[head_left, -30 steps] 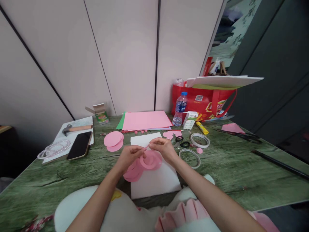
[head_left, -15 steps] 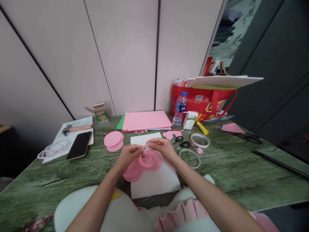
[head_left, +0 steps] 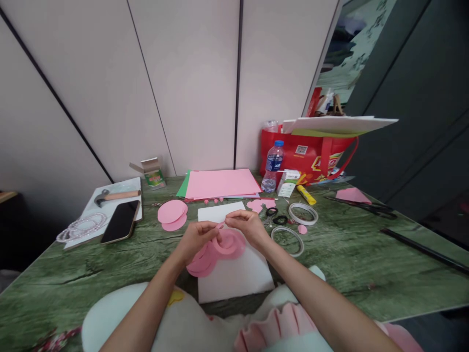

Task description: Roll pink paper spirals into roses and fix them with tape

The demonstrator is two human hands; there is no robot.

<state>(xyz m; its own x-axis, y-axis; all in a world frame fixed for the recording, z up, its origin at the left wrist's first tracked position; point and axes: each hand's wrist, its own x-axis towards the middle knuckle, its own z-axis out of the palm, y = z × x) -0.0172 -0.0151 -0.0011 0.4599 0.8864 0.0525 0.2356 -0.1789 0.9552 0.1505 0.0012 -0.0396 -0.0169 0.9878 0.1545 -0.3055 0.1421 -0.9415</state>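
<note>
A pink paper spiral (head_left: pixel 229 243) hangs in loose coils over a white board (head_left: pixel 234 281). One end of its strip is pinched between the fingertips of my left hand (head_left: pixel 198 238) and my right hand (head_left: pixel 249 227), which almost meet. Both hands are closed on the strip. Pink paper discs (head_left: pixel 202 261) lie below my left hand, partly over the board's left edge. Another small stack of pink discs (head_left: pixel 173 214) rests on the green table farther left.
Scissors (head_left: pixel 276 216) and two tape rolls (head_left: pixel 303 214) lie to the right. Behind are pink sheets (head_left: pixel 223 182), a water bottle (head_left: pixel 273 166), a milk carton (head_left: pixel 288 183), a glue stick (head_left: pixel 306 194) and a red bag (head_left: pixel 293 146). Leftward are a phone (head_left: pixel 120 221) and hammer (head_left: pixel 117 195).
The fingertips have shifted slightly along the strip, and the spiral's coils have turned a little. My hands stay close together over the board.
</note>
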